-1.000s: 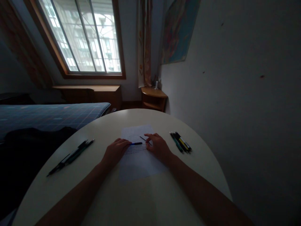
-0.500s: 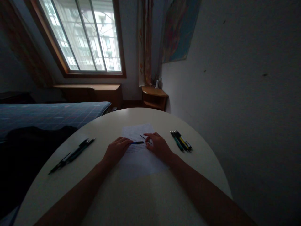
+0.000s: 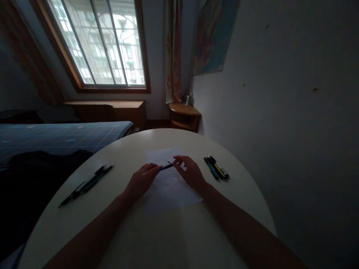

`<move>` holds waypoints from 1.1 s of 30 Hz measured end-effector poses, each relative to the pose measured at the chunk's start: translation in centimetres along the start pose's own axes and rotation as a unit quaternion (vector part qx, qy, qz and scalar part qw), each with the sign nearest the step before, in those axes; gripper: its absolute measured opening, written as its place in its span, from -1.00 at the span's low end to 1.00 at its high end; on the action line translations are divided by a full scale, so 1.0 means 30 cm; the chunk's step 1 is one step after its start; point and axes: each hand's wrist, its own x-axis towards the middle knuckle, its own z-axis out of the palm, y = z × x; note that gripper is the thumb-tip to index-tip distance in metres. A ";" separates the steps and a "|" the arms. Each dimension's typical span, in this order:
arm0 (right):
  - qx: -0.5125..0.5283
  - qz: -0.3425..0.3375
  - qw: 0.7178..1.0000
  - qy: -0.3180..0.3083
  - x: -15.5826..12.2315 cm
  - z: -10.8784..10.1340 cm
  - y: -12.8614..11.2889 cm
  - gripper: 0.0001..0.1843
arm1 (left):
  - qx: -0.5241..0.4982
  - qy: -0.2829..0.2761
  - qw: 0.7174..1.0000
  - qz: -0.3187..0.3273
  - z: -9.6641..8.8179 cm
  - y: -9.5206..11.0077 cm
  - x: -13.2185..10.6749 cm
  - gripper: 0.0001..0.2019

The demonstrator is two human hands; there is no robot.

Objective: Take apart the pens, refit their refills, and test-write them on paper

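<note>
My left hand (image 3: 143, 178) is closed on the near end of a dark pen barrel with a blue part (image 3: 166, 167), which points right and slightly up over a sheet of paper (image 3: 171, 198). My right hand (image 3: 192, 173) pinches at the barrel's far end with thumb and fingers. A thin dark stick, like a pen refill (image 3: 169, 162), juts out to the left from the right fingertips. Its other end is hidden by the fingers. Rows of small print or writing cover the upper part of the paper, too fine to read.
On the round white table (image 3: 185, 239), several dark pens (image 3: 92, 181) lie in a loose row at left. Another group of pens (image 3: 215, 168), some green and yellow, lies at right. A bed (image 3: 70, 132) stands beyond the left edge, a wall (image 3: 294, 130) at right.
The pen barrel has tilted up at its right end. My right fingertips have come to that end with the thin stick, and my left hand has shifted slightly right.
</note>
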 end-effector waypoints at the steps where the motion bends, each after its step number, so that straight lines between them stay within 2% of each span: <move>1: 0.001 0.007 1.000 0.005 0.000 -0.002 0.000 -0.71 | -0.005 0.002 1.000 0.000 -0.001 0.006 0.001 -0.71; 5: -0.009 0.024 1.000 0.012 -0.002 -0.007 -0.003 -0.75 | -0.020 0.002 1.000 -0.010 -0.007 0.022 0.004 -0.71; 11: -0.037 0.013 0.999 0.015 -0.003 -0.005 -0.005 -0.79 | -0.041 0.016 0.998 -0.033 -0.008 0.023 0.005 -0.74; 15: -0.105 0.010 0.994 -0.012 0.004 -0.008 0.005 -0.85 | -0.050 0.029 0.996 -0.063 -0.007 0.025 0.006 -0.77; 21: -0.191 0.046 0.978 -0.066 0.000 -0.018 0.017 -0.84 | -0.029 0.044 0.994 -0.094 -0.006 0.026 0.004 -0.80; 25: -0.212 0.052 0.971 -0.095 -0.008 -0.013 0.021 -0.83 | -0.007 0.044 0.992 -0.116 -0.009 0.024 0.009 -0.80; 33: -0.226 0.048 0.968 -0.103 -0.008 -0.008 0.030 -0.89 | -0.007 0.023 0.988 -0.151 -0.001 0.009 0.008 -0.81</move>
